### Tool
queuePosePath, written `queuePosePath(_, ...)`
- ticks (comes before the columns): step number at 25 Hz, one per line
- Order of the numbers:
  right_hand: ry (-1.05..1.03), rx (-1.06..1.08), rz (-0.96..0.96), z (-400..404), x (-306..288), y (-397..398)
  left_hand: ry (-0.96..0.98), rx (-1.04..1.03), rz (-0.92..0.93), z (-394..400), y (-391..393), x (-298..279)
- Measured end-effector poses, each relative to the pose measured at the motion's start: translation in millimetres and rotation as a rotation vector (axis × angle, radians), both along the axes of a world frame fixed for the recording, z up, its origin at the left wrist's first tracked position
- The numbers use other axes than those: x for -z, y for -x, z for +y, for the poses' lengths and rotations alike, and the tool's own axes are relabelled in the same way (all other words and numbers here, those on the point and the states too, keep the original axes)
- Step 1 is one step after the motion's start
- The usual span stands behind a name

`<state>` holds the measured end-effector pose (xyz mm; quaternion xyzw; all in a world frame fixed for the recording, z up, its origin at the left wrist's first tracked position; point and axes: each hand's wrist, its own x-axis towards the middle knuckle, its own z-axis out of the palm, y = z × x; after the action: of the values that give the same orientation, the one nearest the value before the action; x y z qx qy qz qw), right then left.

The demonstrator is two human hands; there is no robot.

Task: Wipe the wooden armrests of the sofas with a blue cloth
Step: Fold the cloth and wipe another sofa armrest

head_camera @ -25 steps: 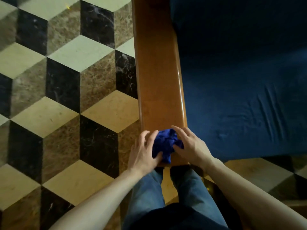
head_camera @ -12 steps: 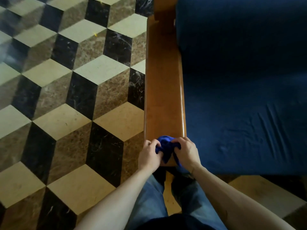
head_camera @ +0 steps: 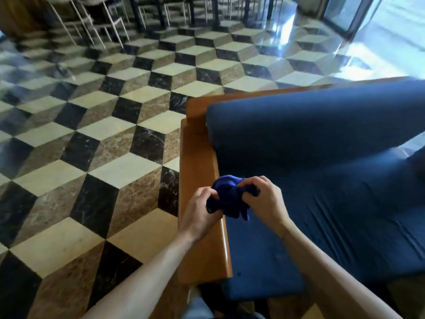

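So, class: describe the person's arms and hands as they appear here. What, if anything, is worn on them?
Both forearms are bare to the frame edge, with no sleeves visible. The left hand and right hand wear no gloves; no rings, watch or bracelets can be seen.

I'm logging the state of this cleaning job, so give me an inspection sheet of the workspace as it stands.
Surface: wooden armrest, glossy, running along the left side of the sofa; bare wood shows ahead of the hands.
Job's things: blue cloth, bunched up, held over the armrest's inner edge; whether it touches the wood cannot be told.
Clutter: nothing seen.
Grip: left hand and right hand both have fingers curled into the cloth.
Cables: nothing seen.
Surroundings: blue sofa cushions to the right; cube-patterned marble floor to the left; chair legs at the far end; bright glass top right.
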<state>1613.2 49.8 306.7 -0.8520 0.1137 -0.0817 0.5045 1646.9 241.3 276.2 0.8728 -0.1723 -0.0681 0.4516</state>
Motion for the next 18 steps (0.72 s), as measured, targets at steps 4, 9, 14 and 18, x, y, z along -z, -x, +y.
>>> queuePosePath(4,0.034,0.201,-0.152,-38,-60,10,0.154,0.197,-0.106,-42,-26,-61)
queuePosePath(9,0.043,0.430,-0.334,-52,-121,38,0.229,0.401,-0.260,-91,-46,-120)
queuePosePath(14,0.011,0.626,-0.406,-34,-148,80,0.366,0.582,-0.299,-114,-33,-150)
queuePosePath(18,0.031,0.785,-0.443,-14,-165,132,0.442,0.777,-0.240,-134,-4,-166)
